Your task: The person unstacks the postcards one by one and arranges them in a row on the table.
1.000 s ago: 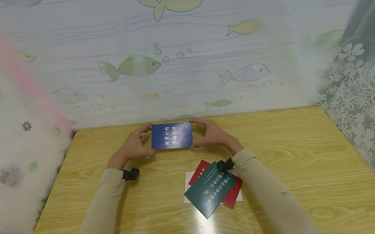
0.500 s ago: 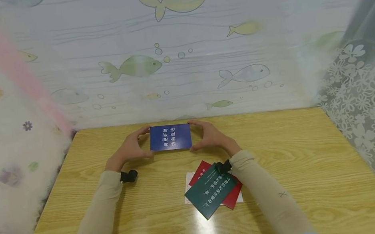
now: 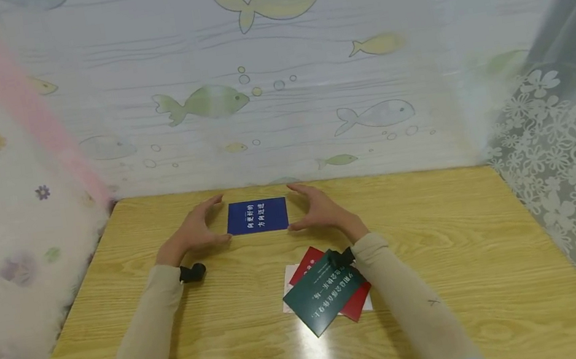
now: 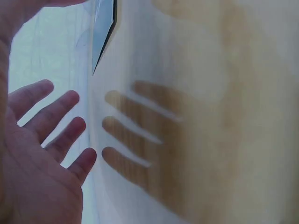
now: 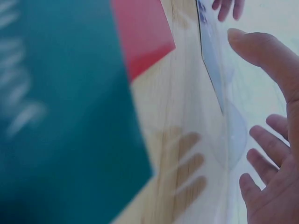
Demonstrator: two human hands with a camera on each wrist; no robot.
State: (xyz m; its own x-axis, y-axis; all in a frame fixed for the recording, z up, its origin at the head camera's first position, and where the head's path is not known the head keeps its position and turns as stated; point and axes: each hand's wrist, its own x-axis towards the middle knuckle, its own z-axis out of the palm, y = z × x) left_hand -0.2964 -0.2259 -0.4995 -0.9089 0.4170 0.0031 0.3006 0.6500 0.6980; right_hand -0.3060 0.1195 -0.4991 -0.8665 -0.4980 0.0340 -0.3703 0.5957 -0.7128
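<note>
A blue card (image 3: 274, 214) with white characters lies flat on the wooden table, between my two hands. At its left end my left hand (image 3: 192, 228) has its fingers spread, the thumb tip close to the near corner. My right hand (image 3: 324, 209) mirrors it at the other end, with thumb and fingers stretched apart. In the left wrist view the spread fingers (image 4: 65, 135) stand clear of the card (image 4: 104, 28). The right wrist view shows the right hand (image 5: 275, 186) holding nothing. Whether either thumb still touches the card I cannot tell.
Nearer me, a green card (image 3: 320, 302) lies across a red card (image 3: 359, 303) and a whitish card (image 3: 288, 305); my right wrist partly covers this pile. A fish-patterned curtain (image 3: 278, 112) hangs behind the table's (image 3: 441, 231) far edge, with flowered fabric at both sides.
Both hands held the blue card at its ends earlier. It has come down toward me onto the table, slightly leftward, and the fingers have spread away from it.
</note>
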